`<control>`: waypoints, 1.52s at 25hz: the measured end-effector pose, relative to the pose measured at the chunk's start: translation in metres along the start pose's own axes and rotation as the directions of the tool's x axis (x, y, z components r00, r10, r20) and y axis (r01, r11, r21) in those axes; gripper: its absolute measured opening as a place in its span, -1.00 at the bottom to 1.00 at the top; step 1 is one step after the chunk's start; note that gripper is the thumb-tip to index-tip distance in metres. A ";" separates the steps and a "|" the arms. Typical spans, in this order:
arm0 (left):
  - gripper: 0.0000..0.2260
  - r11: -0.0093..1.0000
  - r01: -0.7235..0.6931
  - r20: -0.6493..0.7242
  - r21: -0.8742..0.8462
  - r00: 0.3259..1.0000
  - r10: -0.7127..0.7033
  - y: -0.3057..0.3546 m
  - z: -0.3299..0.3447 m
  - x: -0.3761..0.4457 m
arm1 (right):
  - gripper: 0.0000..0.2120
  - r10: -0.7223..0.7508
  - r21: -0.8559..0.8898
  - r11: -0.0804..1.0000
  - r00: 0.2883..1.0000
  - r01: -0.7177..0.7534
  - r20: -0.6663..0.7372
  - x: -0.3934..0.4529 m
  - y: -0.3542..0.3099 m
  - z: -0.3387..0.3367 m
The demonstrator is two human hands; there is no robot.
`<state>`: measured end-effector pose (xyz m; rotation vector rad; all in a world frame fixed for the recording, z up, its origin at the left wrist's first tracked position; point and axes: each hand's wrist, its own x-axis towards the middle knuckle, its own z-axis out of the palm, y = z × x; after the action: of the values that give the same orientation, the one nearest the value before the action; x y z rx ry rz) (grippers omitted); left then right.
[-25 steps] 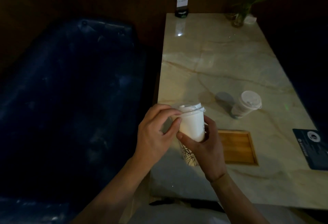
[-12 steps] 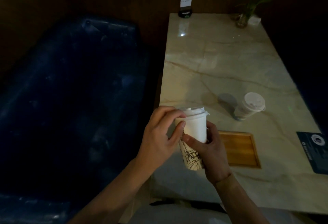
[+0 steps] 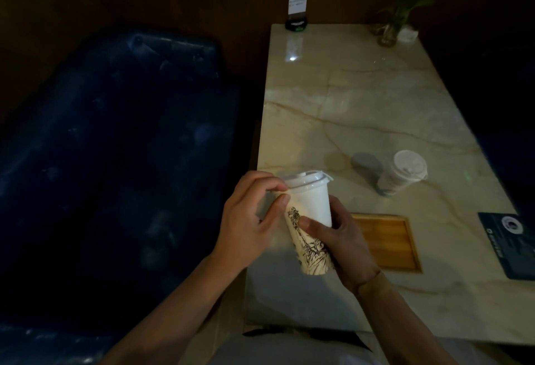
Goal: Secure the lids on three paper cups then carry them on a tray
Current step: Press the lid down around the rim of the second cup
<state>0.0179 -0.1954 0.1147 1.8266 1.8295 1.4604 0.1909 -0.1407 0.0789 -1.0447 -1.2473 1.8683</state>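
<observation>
The tall white paper cup [image 3: 309,220] carries a dark line drawing of a statue and a translucent white plastic lid [image 3: 307,181]. The cream marble tabletop [image 3: 362,110] shows brown veins; the rectangular wooden tray [image 3: 388,241] is honey-yellow, the padded seat [image 3: 115,147] dark blue.

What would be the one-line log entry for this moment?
right hand holds printed cup | left hand pinches lid | tray empty

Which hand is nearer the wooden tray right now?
Right. The right hand grips the paper cup just beside the wooden tray; the left hand is on the cup's far side, pinching the lid.
</observation>
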 end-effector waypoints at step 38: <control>-0.81 0.970 -0.202 -0.114 0.139 0.969 0.218 -0.003 0.019 0.010 | -0.09 -0.212 -0.322 0.931 0.973 0.172 -0.092 0.015 -0.019 0.008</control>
<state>0.0268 -0.1763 0.1078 2.0890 1.8741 1.6011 0.1787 -0.1253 0.0951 -1.1378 -1.5439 1.4635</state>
